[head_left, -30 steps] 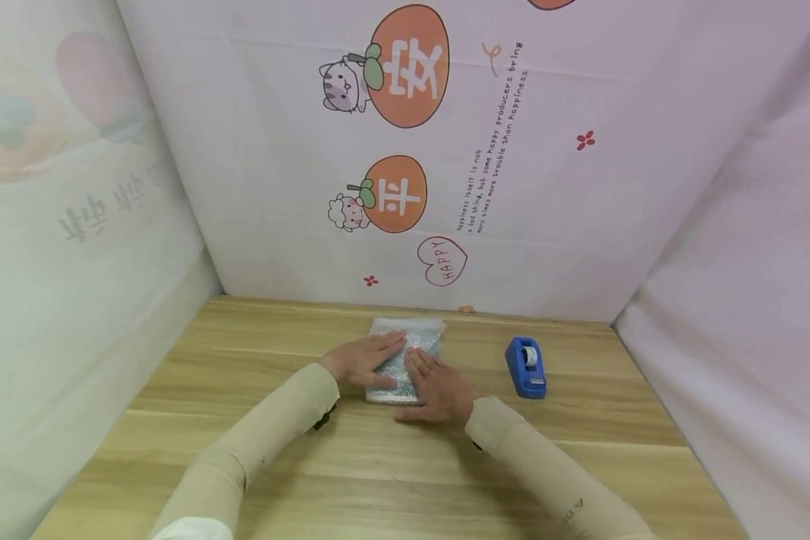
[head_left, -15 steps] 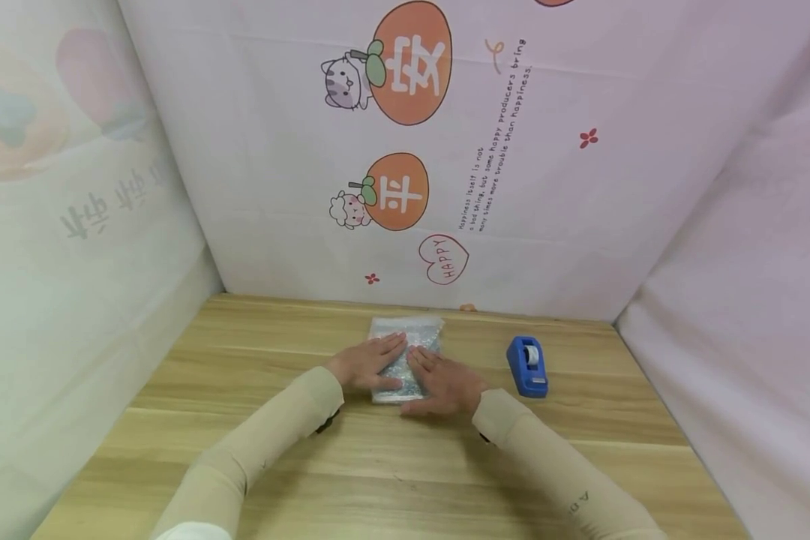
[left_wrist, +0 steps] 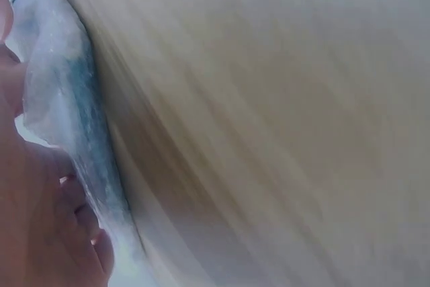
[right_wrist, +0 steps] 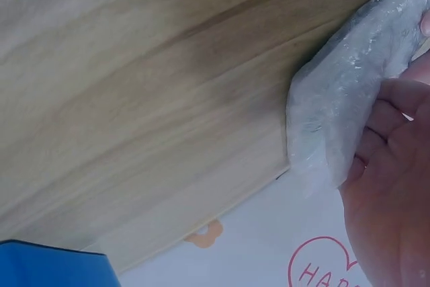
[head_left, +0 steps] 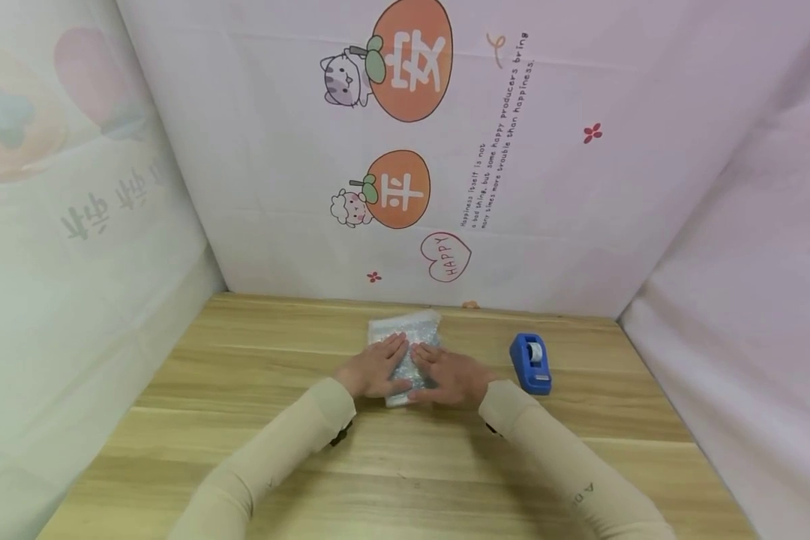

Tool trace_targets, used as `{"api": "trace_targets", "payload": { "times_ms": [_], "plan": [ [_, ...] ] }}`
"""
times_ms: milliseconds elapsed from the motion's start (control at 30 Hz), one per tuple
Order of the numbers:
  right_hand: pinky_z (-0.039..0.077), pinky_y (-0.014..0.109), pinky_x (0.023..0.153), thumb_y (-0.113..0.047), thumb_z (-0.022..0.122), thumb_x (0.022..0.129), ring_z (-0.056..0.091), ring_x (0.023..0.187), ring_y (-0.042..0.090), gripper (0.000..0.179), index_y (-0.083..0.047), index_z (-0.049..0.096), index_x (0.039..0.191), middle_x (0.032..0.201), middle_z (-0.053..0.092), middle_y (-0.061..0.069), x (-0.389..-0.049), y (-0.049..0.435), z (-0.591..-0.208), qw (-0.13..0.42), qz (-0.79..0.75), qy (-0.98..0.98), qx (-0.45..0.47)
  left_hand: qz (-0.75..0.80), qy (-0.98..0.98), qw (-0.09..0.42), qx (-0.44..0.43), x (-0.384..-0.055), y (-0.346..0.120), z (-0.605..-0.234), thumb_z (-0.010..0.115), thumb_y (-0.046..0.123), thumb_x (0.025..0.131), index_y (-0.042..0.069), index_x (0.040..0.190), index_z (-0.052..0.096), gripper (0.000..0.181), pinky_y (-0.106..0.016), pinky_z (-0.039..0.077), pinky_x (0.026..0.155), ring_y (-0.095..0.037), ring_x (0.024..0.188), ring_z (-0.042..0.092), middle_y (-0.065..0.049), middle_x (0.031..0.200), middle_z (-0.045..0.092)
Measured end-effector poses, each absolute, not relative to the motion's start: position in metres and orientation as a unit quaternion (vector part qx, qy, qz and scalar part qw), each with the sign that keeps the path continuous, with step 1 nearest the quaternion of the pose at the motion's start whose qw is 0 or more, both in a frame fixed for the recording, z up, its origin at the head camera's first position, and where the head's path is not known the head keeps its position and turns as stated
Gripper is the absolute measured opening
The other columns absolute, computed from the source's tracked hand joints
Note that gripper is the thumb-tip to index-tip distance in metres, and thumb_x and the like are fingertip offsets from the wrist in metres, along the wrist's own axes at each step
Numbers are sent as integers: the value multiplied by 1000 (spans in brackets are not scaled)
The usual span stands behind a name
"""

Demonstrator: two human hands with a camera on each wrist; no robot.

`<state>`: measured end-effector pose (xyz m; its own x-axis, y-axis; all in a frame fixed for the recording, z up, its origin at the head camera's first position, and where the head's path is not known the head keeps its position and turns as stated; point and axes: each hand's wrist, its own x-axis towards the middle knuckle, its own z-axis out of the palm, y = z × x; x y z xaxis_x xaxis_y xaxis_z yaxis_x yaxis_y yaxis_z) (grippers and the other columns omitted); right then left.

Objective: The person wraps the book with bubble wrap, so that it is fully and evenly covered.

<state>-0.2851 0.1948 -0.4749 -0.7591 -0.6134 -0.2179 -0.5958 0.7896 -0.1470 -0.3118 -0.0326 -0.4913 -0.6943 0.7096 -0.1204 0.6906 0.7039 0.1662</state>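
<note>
A flat bubble-wrap package (head_left: 412, 330) lies on the wooden table near its back edge, with something greenish-blue showing through the clear wrap. My left hand (head_left: 376, 367) rests on its left side, fingers extended across the top. From the right, my right hand (head_left: 451, 373) presses on it with straight fingers, the fingertips of both hands almost meeting in the middle. In the left wrist view the package (left_wrist: 80, 92) shows edge-on beside the palm. The right wrist view has the crinkled wrap (right_wrist: 336, 92) under the fingers of the right hand (right_wrist: 396, 159).
A blue tape dispenser (head_left: 532, 365) with a roll of tape stands to the right of the package. White printed cloth (head_left: 297, 225) rises behind the table (head_left: 391, 480), and more cloth hangs at the left and right sides.
The package has turned slightly, its near edge shifting right. My left hand has moved a little rightward with it, and my right hand's thumb has come onto the package's near edge.
</note>
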Motion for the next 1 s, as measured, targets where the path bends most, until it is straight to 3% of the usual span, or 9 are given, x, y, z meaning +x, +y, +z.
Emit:
{"api": "trace_targets", "payload": {
  "times_ms": [500, 667, 1000],
  "plan": [
    [25, 51, 134, -79, 34, 102, 20, 165, 30, 97, -8, 26, 167, 177, 21, 11, -290, 195, -473, 138, -77, 943, -294, 46, 944, 66, 319, -296, -19, -496, 41, 59, 108, 3, 168, 22, 85, -47, 27, 134, -31, 166, 18, -15, 178, 17],
    [26, 52, 133, -65, 40, 108, 29, 162, 34, 83, -5, 33, 165, 173, 29, 16, -295, 198, -471, 127, -135, 937, -297, 56, 945, 66, 315, -295, -22, -498, 37, 65, 108, 4, 168, 22, 87, -47, 27, 134, -30, 166, 18, -14, 178, 15],
    [41, 57, 123, -42, 55, 110, 51, 147, 43, 65, 6, 49, 153, 157, 52, 26, -295, 223, -430, 94, -135, 943, -288, 62, 945, 78, 312, -298, -21, -498, 46, 62, 106, 4, 168, 22, 88, -46, 25, 135, -29, 166, 17, -13, 179, 15]
  ]
}}
